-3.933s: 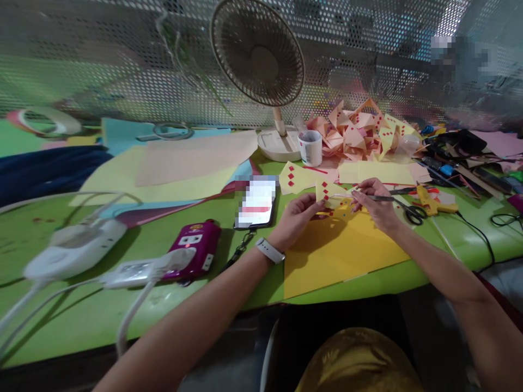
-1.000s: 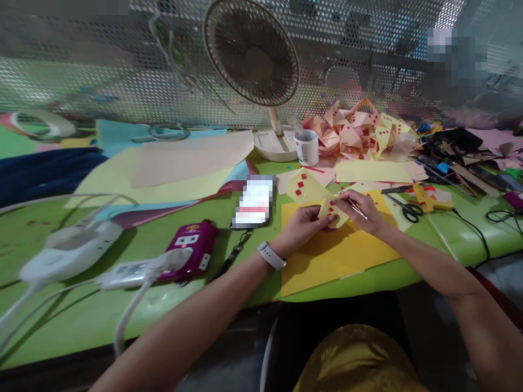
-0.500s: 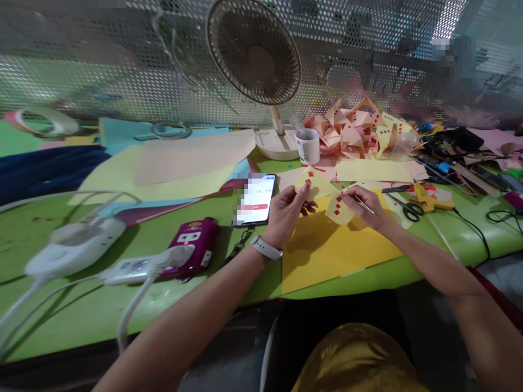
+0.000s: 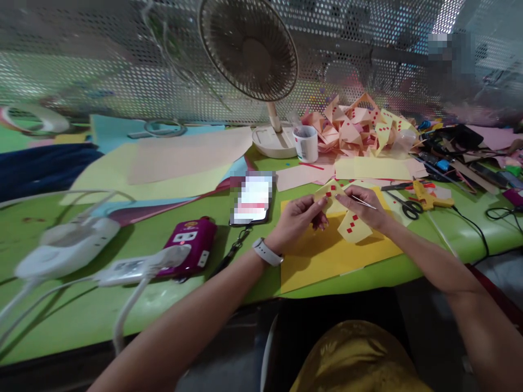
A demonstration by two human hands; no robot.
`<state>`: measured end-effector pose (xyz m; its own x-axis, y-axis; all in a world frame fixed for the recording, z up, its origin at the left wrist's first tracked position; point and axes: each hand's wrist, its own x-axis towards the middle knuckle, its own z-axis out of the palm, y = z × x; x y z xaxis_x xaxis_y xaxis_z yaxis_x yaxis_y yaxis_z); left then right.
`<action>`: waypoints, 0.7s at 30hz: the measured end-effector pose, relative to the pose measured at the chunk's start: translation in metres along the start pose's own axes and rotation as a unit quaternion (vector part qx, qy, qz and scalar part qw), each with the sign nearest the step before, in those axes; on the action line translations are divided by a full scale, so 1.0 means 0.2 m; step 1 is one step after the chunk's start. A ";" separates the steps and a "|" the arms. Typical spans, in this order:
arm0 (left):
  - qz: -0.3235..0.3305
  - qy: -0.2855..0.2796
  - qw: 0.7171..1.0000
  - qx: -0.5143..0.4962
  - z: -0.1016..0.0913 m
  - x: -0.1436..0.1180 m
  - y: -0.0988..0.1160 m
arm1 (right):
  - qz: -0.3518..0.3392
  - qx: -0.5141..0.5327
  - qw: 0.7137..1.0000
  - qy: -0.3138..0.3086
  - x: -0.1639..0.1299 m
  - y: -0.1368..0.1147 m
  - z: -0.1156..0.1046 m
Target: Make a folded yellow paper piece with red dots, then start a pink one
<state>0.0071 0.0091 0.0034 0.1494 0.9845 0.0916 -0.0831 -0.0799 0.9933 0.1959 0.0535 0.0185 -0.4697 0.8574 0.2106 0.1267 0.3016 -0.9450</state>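
Note:
A pale yellow paper piece (image 4: 354,228) with red diamond shapes is bent into flaps between my two hands. My left hand (image 4: 300,218) pinches its upper left flap between thumb and fingers. At the right side of the piece, my right hand (image 4: 366,208) has its fingers closed on thin metal tweezers (image 4: 363,202) and also touches the paper. The tweezers' far end is hidden by my fingers. One flap hangs below my right hand. Under both hands lies a deep yellow sheet (image 4: 318,267).
Scissors (image 4: 411,210) and a yellow glue gun (image 4: 427,200) lie right of my right hand. A lit phone (image 4: 254,196) is to the left, near a purple power adapter (image 4: 192,247). Behind stand a white cup (image 4: 306,146), a fan (image 4: 255,51) and piled folded papers (image 4: 347,128).
My left hand has moved right, closer to my right hand. The paper piece has turned, and its lower flap now hangs further right and lower. The tweezers stay in my right hand.

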 end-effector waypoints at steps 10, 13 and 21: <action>-0.004 0.072 0.996 -0.050 -0.03 0.01 -0.03 | -0.022 0.018 0.996 0.082 0.02 0.03 -0.02; 0.004 0.095 0.994 -0.054 -0.02 0.01 -0.02 | -0.027 0.016 0.997 0.077 0.01 0.03 -0.01; 0.064 0.078 0.990 0.102 -0.01 0.00 -0.05 | -0.013 0.007 1.000 0.028 0.00 0.02 0.01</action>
<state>0.0053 0.0113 -0.0069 -0.0054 0.9749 0.2224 0.1114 -0.2204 0.9690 0.1944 0.0529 0.0130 -0.4227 0.8717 0.2478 0.1029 0.3178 -0.9425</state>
